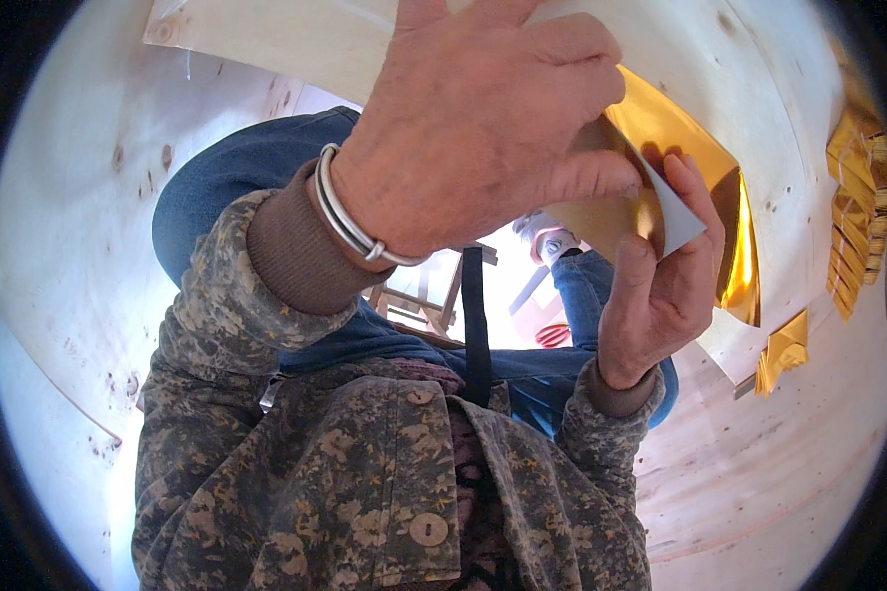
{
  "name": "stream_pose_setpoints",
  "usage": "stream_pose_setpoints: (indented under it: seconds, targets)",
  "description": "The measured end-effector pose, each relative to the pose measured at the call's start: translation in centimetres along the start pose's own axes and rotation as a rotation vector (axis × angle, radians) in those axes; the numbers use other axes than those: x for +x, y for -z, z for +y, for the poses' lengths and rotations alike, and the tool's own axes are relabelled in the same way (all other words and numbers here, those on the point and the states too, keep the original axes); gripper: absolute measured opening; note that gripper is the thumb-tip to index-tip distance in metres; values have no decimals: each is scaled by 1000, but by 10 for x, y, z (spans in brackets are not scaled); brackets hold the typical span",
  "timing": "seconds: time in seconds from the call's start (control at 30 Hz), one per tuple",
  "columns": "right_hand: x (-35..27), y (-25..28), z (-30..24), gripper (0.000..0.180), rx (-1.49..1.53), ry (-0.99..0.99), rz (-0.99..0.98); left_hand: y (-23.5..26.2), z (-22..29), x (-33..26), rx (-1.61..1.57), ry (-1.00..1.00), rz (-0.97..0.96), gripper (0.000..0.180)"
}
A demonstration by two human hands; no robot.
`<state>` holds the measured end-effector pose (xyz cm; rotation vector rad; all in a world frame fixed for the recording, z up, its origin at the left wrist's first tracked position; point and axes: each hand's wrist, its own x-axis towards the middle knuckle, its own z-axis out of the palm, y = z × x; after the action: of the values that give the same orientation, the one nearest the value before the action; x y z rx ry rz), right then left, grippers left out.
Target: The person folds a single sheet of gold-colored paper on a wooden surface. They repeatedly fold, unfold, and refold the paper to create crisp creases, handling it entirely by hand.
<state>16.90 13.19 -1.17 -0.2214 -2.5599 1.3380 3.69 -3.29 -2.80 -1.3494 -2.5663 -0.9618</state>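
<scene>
Gold sheet: a shiny gold sheet, pale grey on its other face, is held up in both hands at the upper right of centre — curved, with one grey corner pointing toward the lower right.
Left hand: the left hand reaches in from the left, back of the hand toward the viewer, pinching the gold sheet between its thumb and bent fingers.
Right hand: the right hand comes from below, pinching the sheet's lower part, thumb in front and fingers behind.
Wrist: a silver bracelet circles the left wrist, beside a brown cuff.
Worktop: pale, knotted wood lies beyond the hands; at its right are fringed gold strips and, nearer, a small gold piece.
Clothing: a patterned, buttoned jacket and blue jeans.
Below: red scissor handles show between the legs — near a wooden frame, partly hidden.
</scene>
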Motion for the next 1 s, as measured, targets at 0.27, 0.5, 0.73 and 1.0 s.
stream_pose_setpoints:
  seconds: [0.27, 0.5, 0.73, 1.0]
  targets:
    - [-3, 5, -3, 11, 252, -194, 175, -1, 6, 9, -1, 76, 5, 38]
    - [6, 4, -8, 8, 164, -295, 257, -1, 12, 22, 48, 71, 42, 33]
    - [13, 8, -8, 5, 98, -367, 237, -2, 14, 28, 46, 114, 31, 32]
    - [22, 3, -3, 10, -20, -370, 264, -9, 17, 31, -1, 138, 123, 25]
